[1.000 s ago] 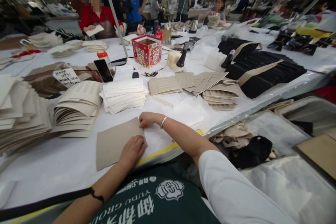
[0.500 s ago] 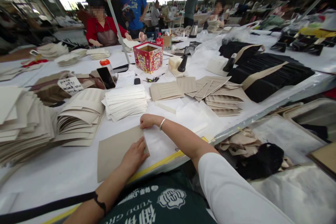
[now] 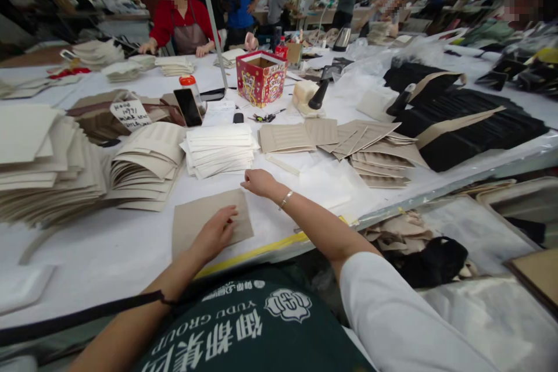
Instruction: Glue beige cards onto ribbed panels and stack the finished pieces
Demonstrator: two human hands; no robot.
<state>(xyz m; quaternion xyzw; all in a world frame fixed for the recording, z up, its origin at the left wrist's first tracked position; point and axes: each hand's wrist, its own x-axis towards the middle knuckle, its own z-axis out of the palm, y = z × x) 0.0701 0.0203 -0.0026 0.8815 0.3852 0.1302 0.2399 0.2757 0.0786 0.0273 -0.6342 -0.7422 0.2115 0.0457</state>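
Observation:
A flat beige fabric panel (image 3: 192,224) lies on the white-covered table (image 3: 117,244) in front of me. Over its right half is my left hand (image 3: 217,232), fingers loosely bent and apart, holding nothing visible. Just beyond the panel's far right corner, my right hand (image 3: 260,182) is closed, thumb and fingers drawn together; whatever may be between them is hidden. Behind that hand sits a stack of white sheets (image 3: 220,148). Beige folded pieces with stitched lines (image 3: 285,138) lie farther to the right of it.
Tall stacks of pale panels (image 3: 146,165) occupy the left. A red patterned box (image 3: 260,81), a phone (image 3: 188,107) and an orange-lidded bottle (image 3: 188,82) stand beyond. Black bundled pieces (image 3: 466,125) lie at right near the table edge. A person in red sleeves (image 3: 183,26) sits across.
My left hand has lifted a little from the panel and its fingers have bent. The right hand has moved off the panel's corner. The view has shifted downward.

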